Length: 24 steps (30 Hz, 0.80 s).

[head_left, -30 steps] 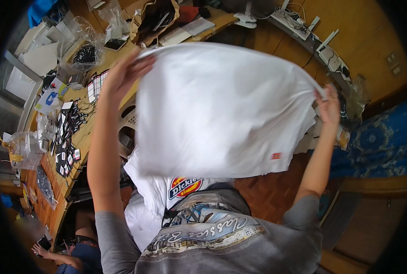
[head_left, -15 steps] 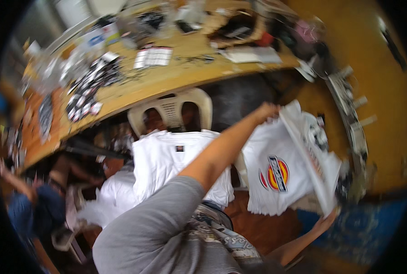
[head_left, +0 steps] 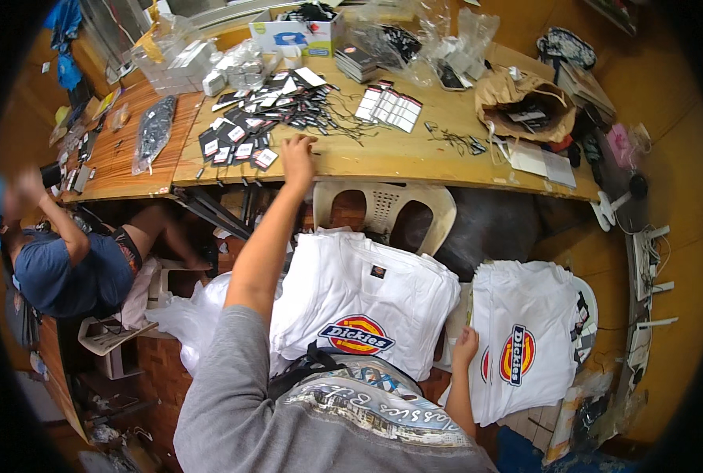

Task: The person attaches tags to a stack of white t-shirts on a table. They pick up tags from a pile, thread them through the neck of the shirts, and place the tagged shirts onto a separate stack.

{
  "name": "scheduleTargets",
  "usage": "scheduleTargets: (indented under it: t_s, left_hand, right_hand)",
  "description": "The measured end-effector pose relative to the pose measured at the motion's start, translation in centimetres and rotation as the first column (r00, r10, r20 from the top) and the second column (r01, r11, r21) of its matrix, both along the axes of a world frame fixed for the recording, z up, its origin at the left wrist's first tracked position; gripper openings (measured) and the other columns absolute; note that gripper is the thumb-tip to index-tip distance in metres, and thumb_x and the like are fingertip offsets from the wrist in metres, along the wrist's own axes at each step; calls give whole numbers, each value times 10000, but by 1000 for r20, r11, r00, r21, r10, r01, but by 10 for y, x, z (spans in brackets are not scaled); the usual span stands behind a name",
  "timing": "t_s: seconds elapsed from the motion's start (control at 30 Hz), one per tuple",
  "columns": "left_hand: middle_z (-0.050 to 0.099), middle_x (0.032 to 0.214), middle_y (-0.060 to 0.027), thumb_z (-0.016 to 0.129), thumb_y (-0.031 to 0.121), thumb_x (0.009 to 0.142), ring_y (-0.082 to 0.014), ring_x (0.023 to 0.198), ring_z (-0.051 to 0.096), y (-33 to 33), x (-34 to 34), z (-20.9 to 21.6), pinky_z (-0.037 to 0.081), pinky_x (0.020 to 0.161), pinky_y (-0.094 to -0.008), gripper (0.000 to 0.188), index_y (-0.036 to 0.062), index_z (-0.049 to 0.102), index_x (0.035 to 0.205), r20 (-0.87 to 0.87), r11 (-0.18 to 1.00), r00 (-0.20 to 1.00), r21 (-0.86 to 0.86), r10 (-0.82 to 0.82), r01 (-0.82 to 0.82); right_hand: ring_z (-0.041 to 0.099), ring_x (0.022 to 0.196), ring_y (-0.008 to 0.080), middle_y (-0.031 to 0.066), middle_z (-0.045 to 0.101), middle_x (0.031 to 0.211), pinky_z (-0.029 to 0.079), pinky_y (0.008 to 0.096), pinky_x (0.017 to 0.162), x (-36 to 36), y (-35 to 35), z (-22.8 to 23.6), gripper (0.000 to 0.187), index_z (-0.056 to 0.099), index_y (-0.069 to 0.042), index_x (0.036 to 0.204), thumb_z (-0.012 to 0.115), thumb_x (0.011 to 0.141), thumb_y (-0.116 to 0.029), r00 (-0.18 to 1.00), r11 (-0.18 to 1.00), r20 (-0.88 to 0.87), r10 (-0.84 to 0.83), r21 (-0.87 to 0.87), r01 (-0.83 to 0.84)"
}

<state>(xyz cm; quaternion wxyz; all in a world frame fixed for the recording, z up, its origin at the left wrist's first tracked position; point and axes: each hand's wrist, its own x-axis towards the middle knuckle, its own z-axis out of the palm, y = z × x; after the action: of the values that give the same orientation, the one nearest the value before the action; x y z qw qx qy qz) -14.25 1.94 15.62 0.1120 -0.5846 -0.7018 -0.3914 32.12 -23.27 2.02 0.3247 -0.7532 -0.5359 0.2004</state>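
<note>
Left hand [head_left: 298,154]: stretched to table [head_left: 414,162] edge, fingers spread among black tags [head_left: 245,142], gripping nothing. Right hand [head_left: 467,347]: open, steadying shirt pile [head_left: 525,347]. Second shirt stack [head_left: 363,296] in lap.

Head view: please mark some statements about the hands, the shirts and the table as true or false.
1. The left hand reaches to the tags on the wooden table. True.
2. The right hand holds a cup. False: it rests at the edge of the right shirt pile.
3. The shirts are black. False: they are white with a round print.
4. A white plastic chair stands under the table edge. True.
</note>
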Motion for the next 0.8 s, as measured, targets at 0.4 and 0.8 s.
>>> scheduleTargets:
  t_s: [0.4, 0.8]
  left_hand:
    - [450, 662, -111, 553, 109, 680, -244, 646, 451, -79, -70, -6, 353, 595, -319, 136, -10, 486, 677, 418, 917, 838, 33, 349, -398]
    - [482, 690, -113, 463, 3, 693, -270, 669, 454, -82, -53, -30, 357, 599, -330, 31, 4, 450, 721, 131, 917, 917, 89, 377, -389]
  right_hand:
    - [483, 733, 268, 117, 476, 796, 383, 320, 651, -146, 73, 85, 127, 520, -27, 770, 469, 662, 14, 882, 868, 9, 472, 170, -466]
    - [504, 718, 223, 83, 506, 768, 391, 286, 618, -152, 56, 73, 124, 519, -40, 778, 482, 669, 4, 869, 860, -3, 495, 144, -490]
